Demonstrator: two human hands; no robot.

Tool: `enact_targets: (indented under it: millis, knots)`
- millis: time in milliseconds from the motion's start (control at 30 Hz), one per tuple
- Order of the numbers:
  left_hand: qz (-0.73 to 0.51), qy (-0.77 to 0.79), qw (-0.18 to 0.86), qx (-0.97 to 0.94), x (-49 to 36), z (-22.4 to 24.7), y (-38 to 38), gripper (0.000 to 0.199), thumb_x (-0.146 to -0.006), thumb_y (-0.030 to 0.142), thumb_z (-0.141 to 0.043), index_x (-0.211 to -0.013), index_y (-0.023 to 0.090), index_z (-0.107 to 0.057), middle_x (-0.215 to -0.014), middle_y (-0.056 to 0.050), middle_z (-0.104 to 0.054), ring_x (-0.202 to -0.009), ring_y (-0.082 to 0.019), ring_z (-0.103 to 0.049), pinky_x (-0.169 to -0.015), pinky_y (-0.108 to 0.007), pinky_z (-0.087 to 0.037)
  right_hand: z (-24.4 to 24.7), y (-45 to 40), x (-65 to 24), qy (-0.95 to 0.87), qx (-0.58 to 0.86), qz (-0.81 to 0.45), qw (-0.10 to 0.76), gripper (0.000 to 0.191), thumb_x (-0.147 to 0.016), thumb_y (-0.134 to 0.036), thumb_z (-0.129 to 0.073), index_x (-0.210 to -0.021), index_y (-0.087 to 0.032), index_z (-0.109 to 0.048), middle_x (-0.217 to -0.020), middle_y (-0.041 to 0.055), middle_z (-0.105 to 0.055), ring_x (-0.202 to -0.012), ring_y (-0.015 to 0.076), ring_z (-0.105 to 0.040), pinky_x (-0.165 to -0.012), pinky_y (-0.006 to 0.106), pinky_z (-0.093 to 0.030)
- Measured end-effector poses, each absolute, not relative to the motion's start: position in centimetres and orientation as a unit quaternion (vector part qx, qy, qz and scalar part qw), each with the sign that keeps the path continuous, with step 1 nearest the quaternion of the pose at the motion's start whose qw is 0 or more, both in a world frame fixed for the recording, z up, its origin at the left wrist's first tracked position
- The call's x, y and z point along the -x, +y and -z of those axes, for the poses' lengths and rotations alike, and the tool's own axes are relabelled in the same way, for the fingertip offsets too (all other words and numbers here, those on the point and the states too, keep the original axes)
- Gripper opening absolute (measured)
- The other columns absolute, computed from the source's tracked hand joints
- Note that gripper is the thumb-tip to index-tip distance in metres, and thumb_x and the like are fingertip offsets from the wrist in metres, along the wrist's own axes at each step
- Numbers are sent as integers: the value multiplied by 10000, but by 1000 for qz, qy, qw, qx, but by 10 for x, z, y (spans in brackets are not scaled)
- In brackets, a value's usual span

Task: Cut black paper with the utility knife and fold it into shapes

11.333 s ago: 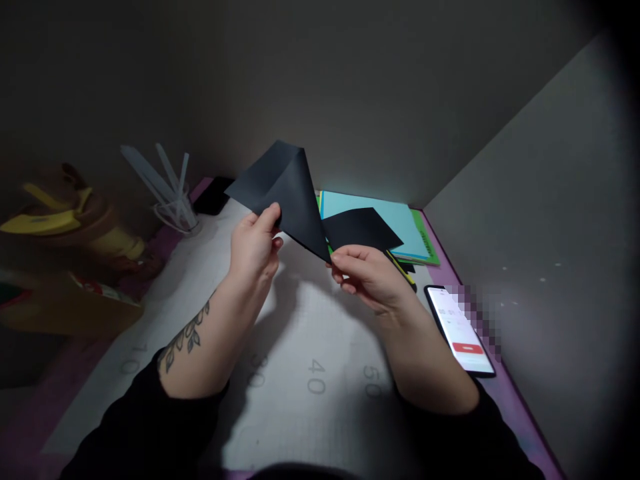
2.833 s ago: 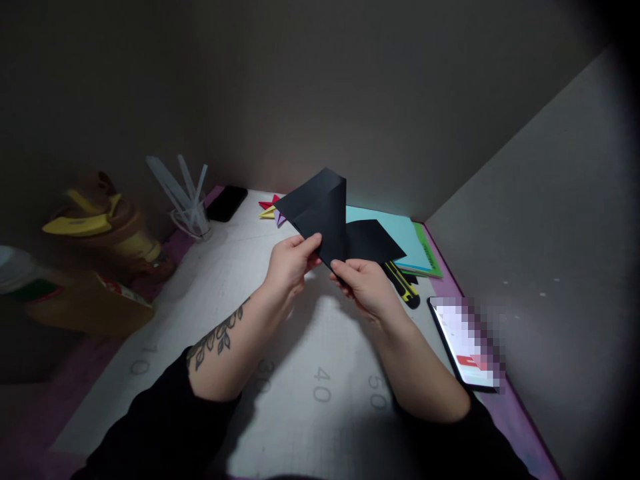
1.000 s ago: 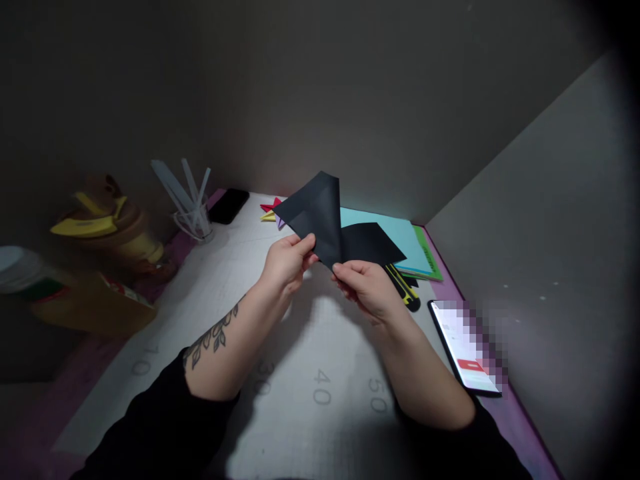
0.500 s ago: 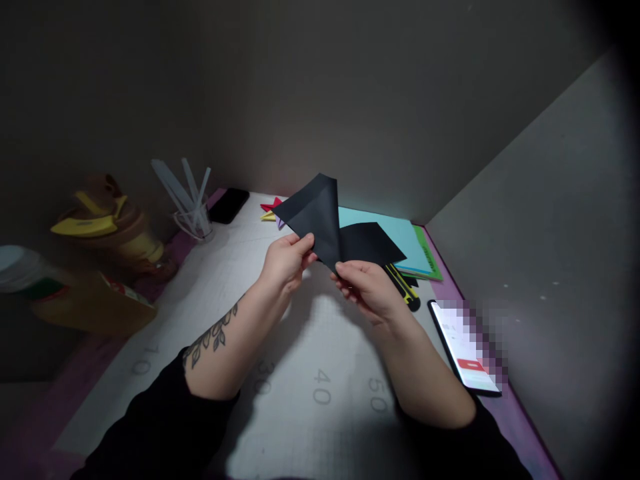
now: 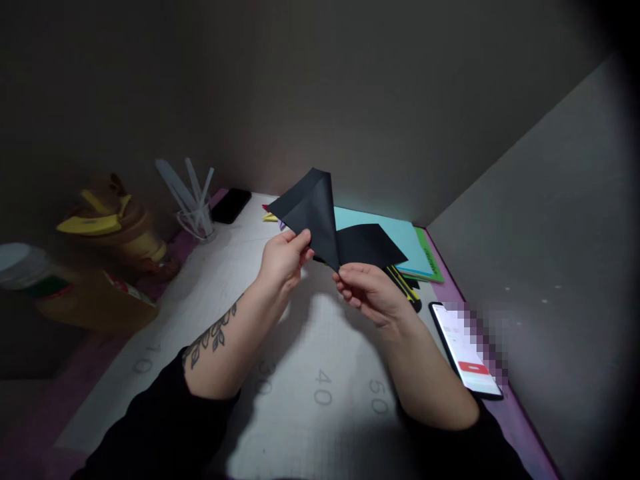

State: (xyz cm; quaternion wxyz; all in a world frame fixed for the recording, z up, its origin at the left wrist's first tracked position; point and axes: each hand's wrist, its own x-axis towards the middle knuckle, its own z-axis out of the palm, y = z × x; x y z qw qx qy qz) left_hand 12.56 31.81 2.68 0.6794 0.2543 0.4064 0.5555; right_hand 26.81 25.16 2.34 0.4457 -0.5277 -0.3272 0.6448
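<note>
A folded black paper (image 5: 310,210) is held up above the white gridded mat (image 5: 320,333). My left hand (image 5: 287,259) pinches its lower left part, thumb on top. At its bottom tip, my right hand (image 5: 367,290) closes thumb and fingers on the paper. Another black paper piece (image 5: 373,245) spreads out to the right, over light blue sheets (image 5: 400,237); whether it joins the held paper is hard to tell. Yellow-and-black cutters (image 5: 407,287) lie just behind my right hand.
On the right edge lies a phone with a lit screen (image 5: 463,347). At the back left are a dark phone (image 5: 231,205), a glass cup with white strips (image 5: 203,220), a brown pot with yellow pieces (image 5: 120,230) and a white-lidded jar (image 5: 23,267). Small coloured paper pieces (image 5: 270,217) sit behind the paper.
The held black paper has shifted slightly left and up at its top. My left hand has moved a little left with it. My right hand keeps its pinch at the tip.
</note>
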Motion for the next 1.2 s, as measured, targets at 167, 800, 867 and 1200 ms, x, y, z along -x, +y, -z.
enact_targets:
  millis: [167,800,867,1200]
  knots:
    - [-556,403,680,-258,-125,-27,318,108,-713,127,-723,-658,114,-631,-617,9,-609,-505,-42,-507,-482,-149,-409,-22,250,-265,-391,554,-565,470,200,-580,-328,-733,-586,-153,-637,-482,-32,-513,-411,53,-365,-381,194,-211]
    - [-559,387,679,-275,-126,-24,317,159,-675,191,-759,-654,118,-620,-597,25,-592,-511,-45,-515,-490,-147,-419,-10,250,-262,-465,587,-427,507,71,-623,-205,-610,-560,-175,-602,-466,-62,-465,-440,72,-326,-450,234,-226]
    - [-558,386,678,-283,-125,-23,318,185,-653,215,-779,-659,121,-619,-601,26,-590,-516,-48,-517,-497,-151,-421,-10,250,-262,-464,589,-429,503,67,-629,-205,-610,-571,-173,-605,-470,-63,-468,-440,69,-327,-445,229,-222]
    - [-510,329,659,-444,-126,-28,305,261,-678,328,-729,-826,116,-687,-700,-18,-660,-629,-120,-589,-648,-256,-496,-18,256,-276,-438,434,-512,599,483,-667,-353,-766,-1106,-223,-611,-1055,60,-664,-898,179,-614,-670,258,-479]
